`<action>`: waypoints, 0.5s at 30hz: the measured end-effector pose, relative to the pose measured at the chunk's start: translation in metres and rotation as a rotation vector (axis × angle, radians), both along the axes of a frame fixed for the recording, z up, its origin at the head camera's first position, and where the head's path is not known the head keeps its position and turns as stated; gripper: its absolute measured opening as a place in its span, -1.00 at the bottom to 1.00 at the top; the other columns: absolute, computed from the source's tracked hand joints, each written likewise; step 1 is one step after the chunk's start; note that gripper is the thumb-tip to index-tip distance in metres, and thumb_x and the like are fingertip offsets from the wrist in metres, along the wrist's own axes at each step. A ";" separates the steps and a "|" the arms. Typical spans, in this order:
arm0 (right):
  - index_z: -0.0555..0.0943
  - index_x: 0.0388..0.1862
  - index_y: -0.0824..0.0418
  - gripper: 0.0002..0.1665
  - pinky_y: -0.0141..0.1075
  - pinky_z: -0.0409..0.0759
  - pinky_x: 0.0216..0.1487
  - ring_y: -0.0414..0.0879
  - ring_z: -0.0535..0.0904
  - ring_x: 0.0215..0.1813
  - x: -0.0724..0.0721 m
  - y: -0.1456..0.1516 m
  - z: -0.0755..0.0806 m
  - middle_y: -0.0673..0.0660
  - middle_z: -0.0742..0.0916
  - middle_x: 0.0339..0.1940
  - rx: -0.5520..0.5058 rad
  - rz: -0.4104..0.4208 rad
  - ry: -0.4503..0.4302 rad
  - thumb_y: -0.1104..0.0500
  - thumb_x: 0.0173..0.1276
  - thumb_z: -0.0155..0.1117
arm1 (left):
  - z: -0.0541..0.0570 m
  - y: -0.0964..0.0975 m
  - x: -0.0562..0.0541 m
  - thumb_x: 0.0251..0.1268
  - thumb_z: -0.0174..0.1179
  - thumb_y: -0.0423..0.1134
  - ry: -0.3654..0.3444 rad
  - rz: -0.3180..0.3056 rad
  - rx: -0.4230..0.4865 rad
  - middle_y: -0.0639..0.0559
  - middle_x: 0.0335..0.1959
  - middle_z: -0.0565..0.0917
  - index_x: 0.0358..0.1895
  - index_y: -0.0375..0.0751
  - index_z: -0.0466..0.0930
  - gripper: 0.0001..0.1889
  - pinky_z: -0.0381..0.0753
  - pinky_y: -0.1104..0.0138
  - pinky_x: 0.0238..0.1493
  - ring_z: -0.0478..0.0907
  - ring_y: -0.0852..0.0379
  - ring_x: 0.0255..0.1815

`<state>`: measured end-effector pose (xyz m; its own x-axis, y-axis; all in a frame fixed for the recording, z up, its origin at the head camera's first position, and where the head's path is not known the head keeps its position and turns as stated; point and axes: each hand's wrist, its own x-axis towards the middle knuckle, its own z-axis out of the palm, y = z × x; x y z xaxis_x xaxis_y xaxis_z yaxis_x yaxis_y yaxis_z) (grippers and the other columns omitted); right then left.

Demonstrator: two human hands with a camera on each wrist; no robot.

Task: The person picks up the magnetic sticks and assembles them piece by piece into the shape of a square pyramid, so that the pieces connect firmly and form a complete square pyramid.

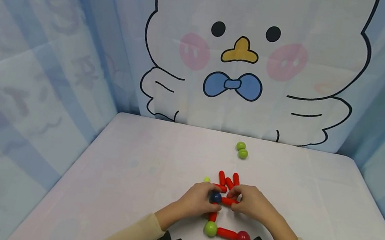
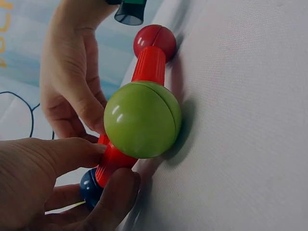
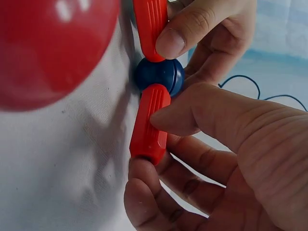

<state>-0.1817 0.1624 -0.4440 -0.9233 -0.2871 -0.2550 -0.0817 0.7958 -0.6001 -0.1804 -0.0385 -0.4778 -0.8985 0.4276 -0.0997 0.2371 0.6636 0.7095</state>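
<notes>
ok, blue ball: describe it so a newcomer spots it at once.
On the pale table, find the left hand and right hand, close together. The dark blue ball sits between them, nearer the left hand, with two red rods meeting it. No other ball is blue.

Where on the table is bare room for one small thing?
Bare: the white cloth-covered table between the left hand and the left pale-blue fabric curtain, and rightward past the right hand. Crowded: the middle, with the glossy blue ball, red ridged rods and both hands close together.
</notes>
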 end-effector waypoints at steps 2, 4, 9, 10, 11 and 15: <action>0.72 -0.13 0.17 -0.70 -0.26 0.56 -0.37 -0.08 0.49 -0.32 0.000 0.001 0.000 0.04 0.64 -0.33 -0.009 0.011 0.002 0.36 0.13 0.48 | -0.001 -0.001 0.000 0.22 0.50 -0.17 0.002 0.003 0.003 0.02 0.20 0.69 0.25 -0.14 0.64 -0.48 0.65 0.28 0.14 0.59 0.09 0.14; 0.71 -0.13 0.17 -0.70 -0.26 0.57 -0.35 -0.08 0.50 -0.30 0.000 0.001 0.001 0.03 0.65 -0.32 -0.021 0.025 0.004 0.36 0.14 0.47 | -0.001 -0.001 0.001 0.22 0.50 -0.17 0.002 0.006 0.008 0.03 0.20 0.69 0.25 -0.12 0.65 -0.49 0.65 0.29 0.12 0.59 0.09 0.13; 0.70 -0.07 0.19 -0.73 -0.27 0.61 -0.30 -0.10 0.52 -0.26 -0.003 0.004 0.005 0.03 0.68 -0.26 -0.026 0.027 0.046 0.31 0.23 0.43 | 0.000 -0.001 0.002 0.21 0.50 -0.15 0.002 0.014 -0.002 0.02 0.19 0.68 0.24 -0.10 0.65 -0.49 0.66 0.25 0.13 0.59 0.09 0.13; 0.69 -0.01 0.21 -0.71 -0.27 0.62 -0.29 -0.10 0.52 -0.26 -0.005 0.004 0.005 0.04 0.68 -0.24 -0.024 0.019 0.063 0.29 0.26 0.41 | 0.000 -0.001 0.002 0.21 0.50 -0.15 0.001 0.016 -0.005 0.01 0.19 0.68 0.24 -0.10 0.65 -0.49 0.66 0.24 0.13 0.59 0.09 0.13; 0.67 0.05 0.22 -0.67 -0.26 0.62 -0.29 -0.09 0.53 -0.26 -0.007 0.004 0.006 0.06 0.69 -0.21 -0.021 0.007 0.081 0.28 0.29 0.38 | 0.000 -0.001 0.002 0.21 0.50 -0.14 0.001 0.017 -0.009 0.01 0.18 0.68 0.24 -0.11 0.65 -0.49 0.66 0.24 0.13 0.58 0.08 0.13; 0.50 0.37 0.24 -0.43 -0.23 0.63 -0.26 -0.05 0.53 -0.25 -0.019 0.004 0.006 0.19 0.68 -0.08 -0.004 -0.039 0.131 0.26 0.37 0.27 | 0.001 -0.002 0.002 0.19 0.51 -0.14 -0.013 0.022 -0.021 -0.01 0.17 0.67 0.24 -0.13 0.64 -0.47 0.68 0.22 0.12 0.58 0.08 0.11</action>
<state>-0.2007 0.1661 -0.4380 -0.9592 -0.2508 -0.1306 -0.1284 0.7978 -0.5891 -0.1786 -0.0406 -0.4772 -0.9060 0.4058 -0.1206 0.2131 0.6832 0.6984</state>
